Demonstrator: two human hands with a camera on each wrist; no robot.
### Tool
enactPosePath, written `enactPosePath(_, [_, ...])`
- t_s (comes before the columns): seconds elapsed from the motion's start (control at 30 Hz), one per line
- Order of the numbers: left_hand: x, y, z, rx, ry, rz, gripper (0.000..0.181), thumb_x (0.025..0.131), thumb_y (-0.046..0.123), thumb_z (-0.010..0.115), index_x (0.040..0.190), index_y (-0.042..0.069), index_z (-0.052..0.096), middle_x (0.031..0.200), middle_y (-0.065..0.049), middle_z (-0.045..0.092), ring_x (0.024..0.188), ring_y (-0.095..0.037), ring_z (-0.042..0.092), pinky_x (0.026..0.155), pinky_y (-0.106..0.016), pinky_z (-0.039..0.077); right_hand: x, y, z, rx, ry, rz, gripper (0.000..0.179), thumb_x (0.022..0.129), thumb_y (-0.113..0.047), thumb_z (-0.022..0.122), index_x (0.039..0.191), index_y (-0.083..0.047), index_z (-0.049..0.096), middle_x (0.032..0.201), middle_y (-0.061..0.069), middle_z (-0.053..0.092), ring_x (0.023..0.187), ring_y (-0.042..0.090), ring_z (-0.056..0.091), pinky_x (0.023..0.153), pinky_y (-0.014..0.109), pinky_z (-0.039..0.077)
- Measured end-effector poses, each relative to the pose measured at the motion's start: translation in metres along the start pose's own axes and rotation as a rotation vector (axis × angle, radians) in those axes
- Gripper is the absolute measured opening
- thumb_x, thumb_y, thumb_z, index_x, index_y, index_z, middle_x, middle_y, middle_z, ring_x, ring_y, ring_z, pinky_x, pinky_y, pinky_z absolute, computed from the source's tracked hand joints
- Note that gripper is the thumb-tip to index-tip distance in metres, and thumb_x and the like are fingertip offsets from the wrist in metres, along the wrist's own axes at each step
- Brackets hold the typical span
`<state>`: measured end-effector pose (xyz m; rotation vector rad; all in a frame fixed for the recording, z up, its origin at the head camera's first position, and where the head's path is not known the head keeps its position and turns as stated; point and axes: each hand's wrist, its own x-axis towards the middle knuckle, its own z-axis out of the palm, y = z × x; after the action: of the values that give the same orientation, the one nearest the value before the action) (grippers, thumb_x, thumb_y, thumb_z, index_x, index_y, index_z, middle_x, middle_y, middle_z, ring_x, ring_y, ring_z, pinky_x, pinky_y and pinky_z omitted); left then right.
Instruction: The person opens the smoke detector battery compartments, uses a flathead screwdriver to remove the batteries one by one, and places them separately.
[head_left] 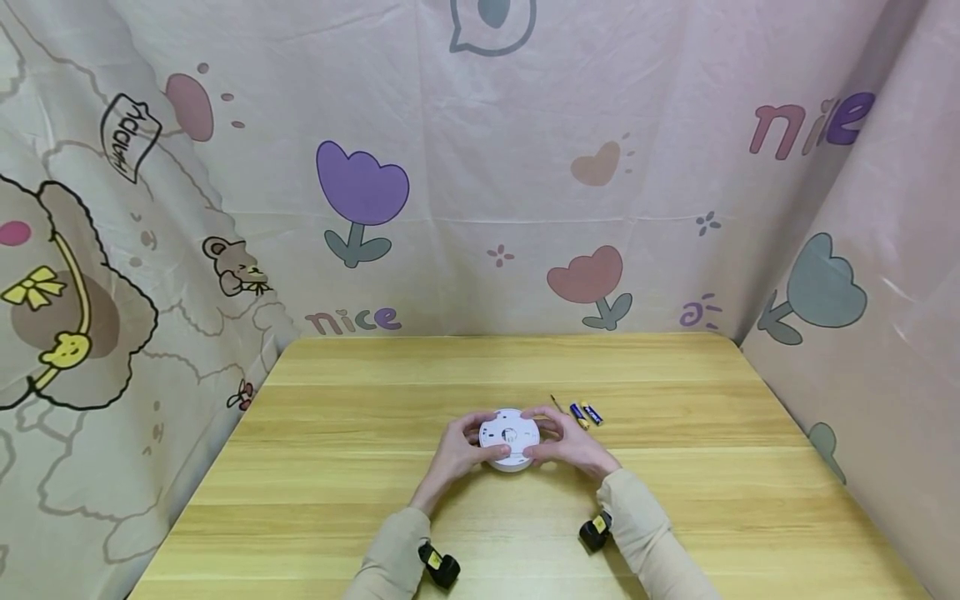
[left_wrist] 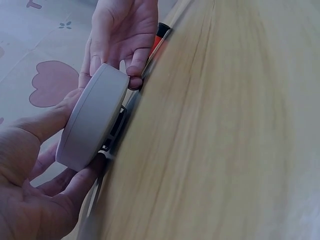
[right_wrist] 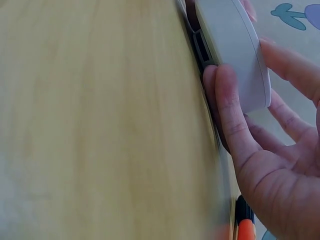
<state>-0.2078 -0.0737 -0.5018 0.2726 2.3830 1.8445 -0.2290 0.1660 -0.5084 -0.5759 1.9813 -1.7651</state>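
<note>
A round white device point(head_left: 510, 460), shaped like a thick disc with small dark printed marks and a round centre on its upper face, is held between both hands over the table. My left hand point(head_left: 461, 446) grips its left side, thumb lying on the near part of the face. On the opposite side my right hand point(head_left: 568, 442) grips it the same way. The left wrist view shows the plain side wall, with a black frame-like part point(left_wrist: 117, 127) underneath. In the right wrist view that black part point(right_wrist: 202, 47) shows beside my fingertips.
Two blue-and-yellow batteries point(head_left: 592, 413) lie just beyond my right hand. Next to them is a thin dark-tipped rod point(head_left: 557, 403), partly hidden by the hand. An orange-and-black object point(right_wrist: 245, 225) lies below the hand in the right wrist view. Patterned cloth point(head_left: 480, 183) hangs behind the wooden table point(head_left: 360, 400).
</note>
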Motion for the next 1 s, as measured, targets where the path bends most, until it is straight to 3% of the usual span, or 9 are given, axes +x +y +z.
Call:
enactPosePath(0.27, [0.0001,-0.0022,0.0015,0.0,0.008,-0.001,0.06,0.078,0.01,0.086,0.132,-0.001,0.061,0.133,-0.024,0.064,0.113,-0.035,0.067,0.097,-0.042,0.058,0.0,0.0014,-0.0001,-0.024,0.003,-0.019,0.063,0.087,-0.007,0.075,0.142,0.0,0.045,0.146,0.031,0.046,0.113,0.023,0.062,0.081,0.036,0.063])
enactPosePath(0.63, [0.0017,-0.0071,-0.0007,0.025,-0.001,-0.009,0.063,0.077,0.015,0.087,0.132,0.001,0.06,0.134,-0.023,0.063,0.114,-0.033,0.067,0.099,-0.042,0.057,0.0004,0.0002,0.0022,-0.031,0.001,-0.021,0.064,0.087,-0.004,0.074,0.143,0.001,0.044,0.141,0.035,0.046,0.097,0.023,0.069,0.08,0.037,0.063])
enactPosePath(0.87, [0.0004,-0.0073,0.0004,0.033,-0.001,0.013,0.063,0.079,0.016,0.086,0.133,0.0,0.059,0.134,-0.025,0.062,0.113,-0.034,0.067,0.097,-0.04,0.059,0.0003,0.0004,0.0029,-0.045,0.015,-0.024,0.065,0.087,-0.003,0.073,0.145,0.001,0.043,0.135,0.034,0.05,0.095,0.022,0.068,0.079,0.036,0.063])
enactPosePath(1.0, [-0.0016,-0.0071,0.0014,0.083,0.002,0.05,0.062,0.08,0.018,0.086,0.133,-0.001,0.058,0.13,-0.026,0.063,0.109,-0.033,0.068,0.091,-0.034,0.06,-0.0007,-0.0003,0.0038,-0.055,0.028,-0.034,0.072,0.088,-0.004,0.073,0.151,-0.001,0.037,0.128,0.034,0.055,0.088,0.02,0.069,0.077,0.035,0.063])
